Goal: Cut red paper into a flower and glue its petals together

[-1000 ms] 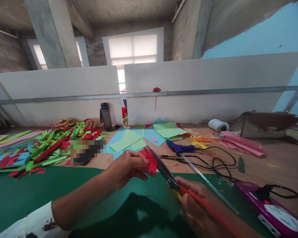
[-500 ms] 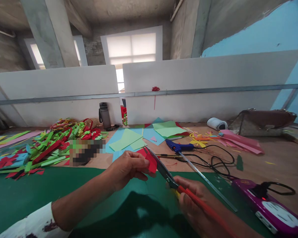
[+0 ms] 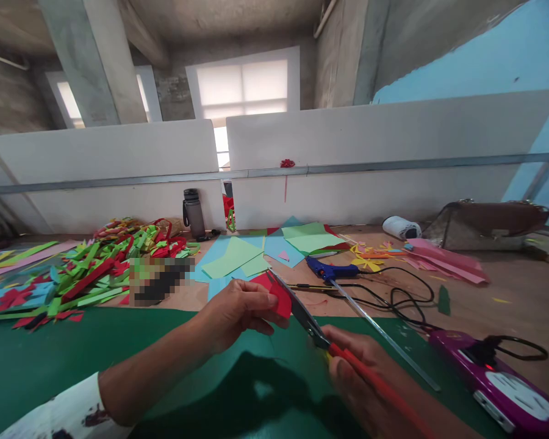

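Observation:
My left hand [image 3: 240,311] pinches a small piece of red paper [image 3: 281,300] between thumb and fingers, held above the green mat [image 3: 178,378]. Red-handled scissors [image 3: 308,323] are gripped in my right hand [image 3: 357,372], low and to the right. Their blades point up and to the left, lying along the right edge of the red paper. Whether the blades bite into the paper at this moment I cannot tell. Beyond the hands lie pale green paper sheets [image 3: 231,256] and blue paper [image 3: 213,289].
A blue glue gun [image 3: 332,270] holds a long clear glue stick [image 3: 388,338]. Its black cable runs toward a purple power strip [image 3: 494,381]. Green and red paper scraps [image 3: 96,268] heap at left, near a grey bottle [image 3: 193,213]. Pink paper [image 3: 448,261] and a handbag [image 3: 489,225] sit at right.
The red paper turns very slightly in my left hand. Both hands otherwise stay in nearly the same place, and the whole view shifts a little.

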`<state>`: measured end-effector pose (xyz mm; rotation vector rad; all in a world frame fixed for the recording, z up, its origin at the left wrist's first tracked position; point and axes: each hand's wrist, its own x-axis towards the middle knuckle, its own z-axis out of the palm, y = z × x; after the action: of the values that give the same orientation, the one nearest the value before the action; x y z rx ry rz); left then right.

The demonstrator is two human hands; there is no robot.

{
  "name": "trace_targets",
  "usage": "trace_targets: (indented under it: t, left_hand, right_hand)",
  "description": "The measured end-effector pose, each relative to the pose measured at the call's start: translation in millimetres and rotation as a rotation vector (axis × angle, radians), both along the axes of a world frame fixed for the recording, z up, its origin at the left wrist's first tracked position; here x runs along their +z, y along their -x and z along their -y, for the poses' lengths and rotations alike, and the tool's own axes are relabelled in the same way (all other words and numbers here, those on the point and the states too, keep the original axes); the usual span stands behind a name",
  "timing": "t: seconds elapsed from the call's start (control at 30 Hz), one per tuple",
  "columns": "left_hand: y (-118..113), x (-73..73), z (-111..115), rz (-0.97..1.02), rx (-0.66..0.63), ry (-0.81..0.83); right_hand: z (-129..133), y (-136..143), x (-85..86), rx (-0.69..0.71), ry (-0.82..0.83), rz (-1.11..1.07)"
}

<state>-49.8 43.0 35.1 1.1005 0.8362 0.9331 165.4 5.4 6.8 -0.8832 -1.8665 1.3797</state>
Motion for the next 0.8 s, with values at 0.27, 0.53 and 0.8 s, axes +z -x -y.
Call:
trace_targets:
  t: [0.27,0.53,0.8]
  left_hand:
    - [-3.0,-0.5,-0.1,-0.012,0.021,0.017]
    - [2.0,-3.3,-3.3,-0.017,0.025,0.010]
    - [-0.9,-1.6,1.8,-0.003,0.085,0.059]
  right_hand:
    - [2.6,-2.7,18.7,0.024,-0.055,0.148]
    - [-10.1,-3.7,6.9,-0.122,-0.021,0.085]
    - [-49.4,0.5,33.4,-0.378,-0.547,0.770]
